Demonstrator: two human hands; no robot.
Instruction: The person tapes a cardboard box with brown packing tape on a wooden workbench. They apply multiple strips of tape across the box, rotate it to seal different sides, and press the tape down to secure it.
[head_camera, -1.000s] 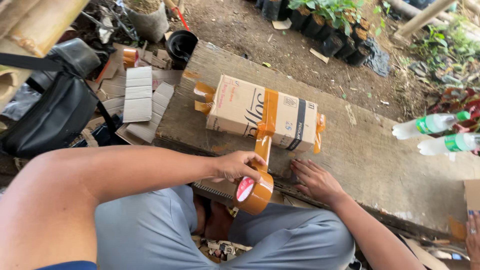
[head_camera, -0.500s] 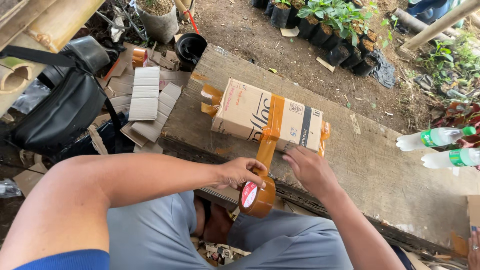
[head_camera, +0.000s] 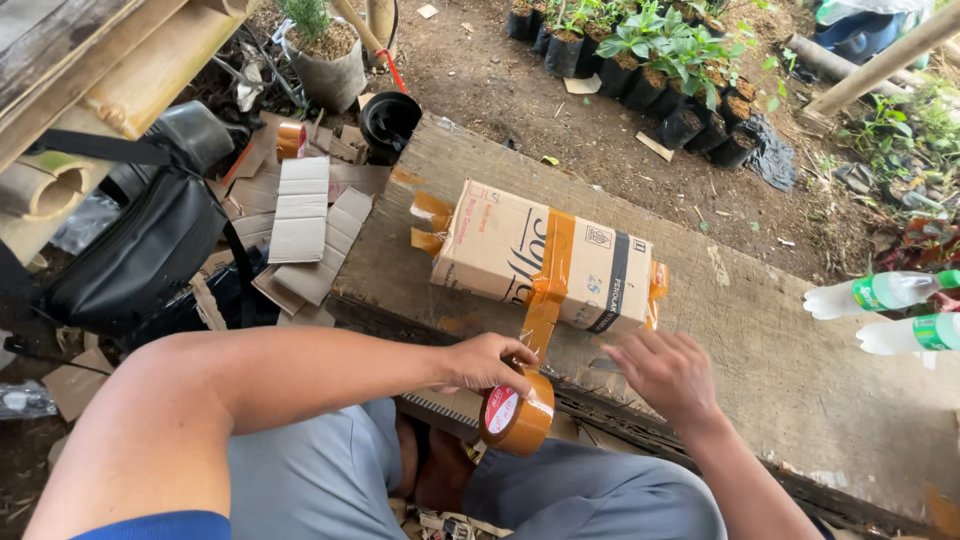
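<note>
A long cardboard box (head_camera: 500, 250) lies on a weathered wooden plank (head_camera: 780, 340), wrapped with a band of brown tape. My left hand (head_camera: 485, 362) grips a roll of brown packing tape (head_camera: 518, 418) at the plank's near edge. A strip of tape (head_camera: 538, 320) runs taut from the roll up onto the box. My right hand (head_camera: 668, 372) hovers with fingers spread just in front of the box's right end, holding nothing. Loose tape ends stick out at the box's left end (head_camera: 430, 225).
A black bag (head_camera: 140, 260) and flattened cardboard pieces (head_camera: 300, 215) lie at left, with a second tape roll (head_camera: 291, 139) and a black pot (head_camera: 388, 120). Two plastic bottles (head_camera: 890, 310) rest at right. Potted seedlings (head_camera: 660, 70) stand on the dirt beyond.
My right hand lifted off the plank and shifted toward the box's right end. The tape roll stayed in my left hand, the strip still stretched to the box. The view tilted.
</note>
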